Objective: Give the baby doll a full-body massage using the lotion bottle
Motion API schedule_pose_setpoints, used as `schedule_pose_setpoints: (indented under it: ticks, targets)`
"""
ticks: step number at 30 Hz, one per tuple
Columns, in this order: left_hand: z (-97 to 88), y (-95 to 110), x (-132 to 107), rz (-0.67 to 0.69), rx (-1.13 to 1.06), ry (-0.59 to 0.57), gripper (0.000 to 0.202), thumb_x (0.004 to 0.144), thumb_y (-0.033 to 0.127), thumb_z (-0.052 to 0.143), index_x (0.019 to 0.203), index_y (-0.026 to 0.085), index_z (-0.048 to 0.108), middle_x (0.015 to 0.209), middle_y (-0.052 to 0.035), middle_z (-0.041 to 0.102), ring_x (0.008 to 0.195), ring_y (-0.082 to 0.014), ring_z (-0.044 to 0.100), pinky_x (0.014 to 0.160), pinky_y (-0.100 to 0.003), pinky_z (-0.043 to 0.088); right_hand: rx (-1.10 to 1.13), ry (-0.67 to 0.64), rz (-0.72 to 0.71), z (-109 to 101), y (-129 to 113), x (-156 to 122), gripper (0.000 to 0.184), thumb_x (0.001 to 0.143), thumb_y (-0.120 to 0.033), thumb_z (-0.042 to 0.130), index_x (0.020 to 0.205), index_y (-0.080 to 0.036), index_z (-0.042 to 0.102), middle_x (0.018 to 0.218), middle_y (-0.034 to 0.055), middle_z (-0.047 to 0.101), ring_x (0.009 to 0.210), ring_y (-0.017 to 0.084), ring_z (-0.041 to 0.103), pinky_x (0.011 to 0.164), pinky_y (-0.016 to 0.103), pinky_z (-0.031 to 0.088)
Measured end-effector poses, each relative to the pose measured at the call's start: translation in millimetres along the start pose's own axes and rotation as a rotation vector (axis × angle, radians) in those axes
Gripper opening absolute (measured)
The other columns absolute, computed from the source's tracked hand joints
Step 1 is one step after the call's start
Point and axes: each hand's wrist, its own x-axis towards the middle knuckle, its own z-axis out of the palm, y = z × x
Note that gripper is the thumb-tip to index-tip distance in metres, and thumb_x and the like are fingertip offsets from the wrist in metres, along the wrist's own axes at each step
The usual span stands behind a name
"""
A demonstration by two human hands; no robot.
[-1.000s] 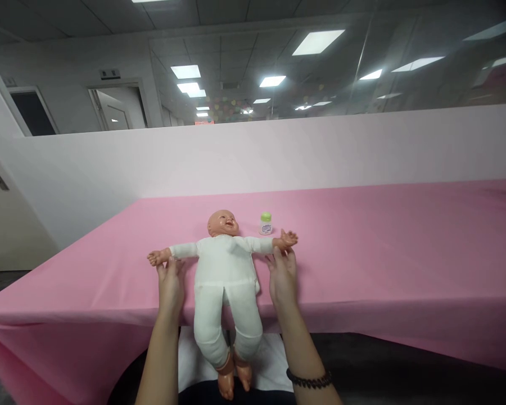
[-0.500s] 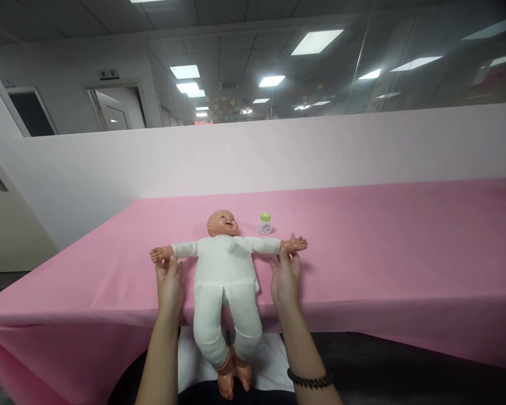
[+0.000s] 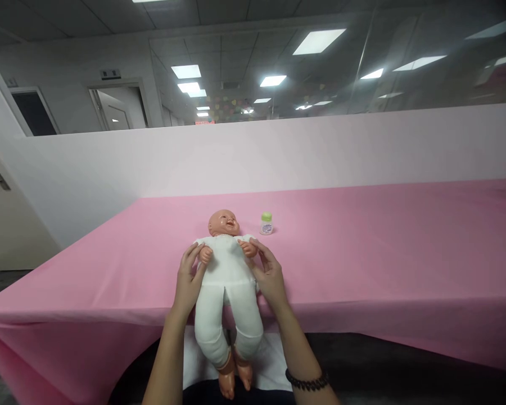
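A baby doll (image 3: 227,270) in a white suit lies on its back, its head toward the wall and its lower legs hanging past the table's near edge. Both of its arms are folded in over the chest. My left hand (image 3: 190,275) is closed around the doll's arm at the left of the picture, by the wrist. On the other side my right hand (image 3: 270,273) grips the other arm close to the doll's hand. Parts of the doll's sleeves are hidden behind my fingers.
A small white jar (image 3: 266,224) with a green lid stands beside the doll's head. Pink cloth (image 3: 362,247) covers the table and hangs over its front edge. Behind it runs a white low wall (image 3: 278,154) with glass above. A door (image 3: 8,214) is at the left.
Both doll arms, stretched out sideways before, are now folded inward over its chest. My hands have moved toward each other along with them. The jar stays in place.
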Motion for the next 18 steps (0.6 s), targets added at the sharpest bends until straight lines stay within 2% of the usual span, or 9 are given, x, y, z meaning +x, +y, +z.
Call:
schedule_pose_setpoints:
  ticks: [5, 9, 14, 18]
  targets:
    - [-2.6, -1, 2, 0.064, 0.088, -0.131, 0.039, 0.095, 0.03, 0.055, 0.134, 0.032, 0.062, 0.151, -0.0074, 0.047, 0.146, -0.0247, 0.038, 0.121, -0.048, 0.032, -0.193, -0.223, -0.061, 0, 4, -1, 0.038, 0.088, -0.023, 0.064, 0.125, -0.03, 0.069, 0.144, 0.004, 0.059, 0.149, 0.025, 0.034, 0.124, 0.052, 0.028]
    - [-3.2, 3, 5, 0.056, 0.043, -0.186, 0.039, 0.092, 0.022, 0.058, 0.129, 0.032, 0.067, 0.153, -0.0061, 0.048, 0.149, -0.0251, 0.034, 0.125, -0.048, 0.024, -0.218, -0.273, -0.07, 0, 2, -1, 0.039, 0.089, -0.021, 0.061, 0.126, -0.031, 0.069, 0.146, 0.0035, 0.057, 0.151, 0.026, 0.03, 0.124, 0.055, 0.026]
    - [-0.6, 10, 5, -0.036, -0.148, -0.153, 0.04, 0.084, 0.017, 0.069, 0.121, 0.03, 0.072, 0.15, -0.0071, 0.051, 0.151, -0.0264, 0.031, 0.126, -0.045, 0.017, -0.168, -0.243, -0.044, 1, 0, -1, 0.035, 0.088, -0.023, 0.065, 0.121, -0.031, 0.072, 0.143, 0.003, 0.06, 0.15, 0.026, 0.033, 0.124, 0.055, 0.023]
    - [2.9, 9, 2, -0.033, -0.164, -0.053, 0.039, 0.089, 0.023, 0.066, 0.127, 0.03, 0.066, 0.148, -0.0075, 0.052, 0.147, -0.0241, 0.036, 0.125, -0.043, 0.021, -0.054, -0.132, 0.008, 2, 0, 0, 0.035, 0.085, -0.031, 0.072, 0.121, -0.028, 0.071, 0.141, 0.0047, 0.061, 0.147, 0.025, 0.039, 0.125, 0.051, 0.023]
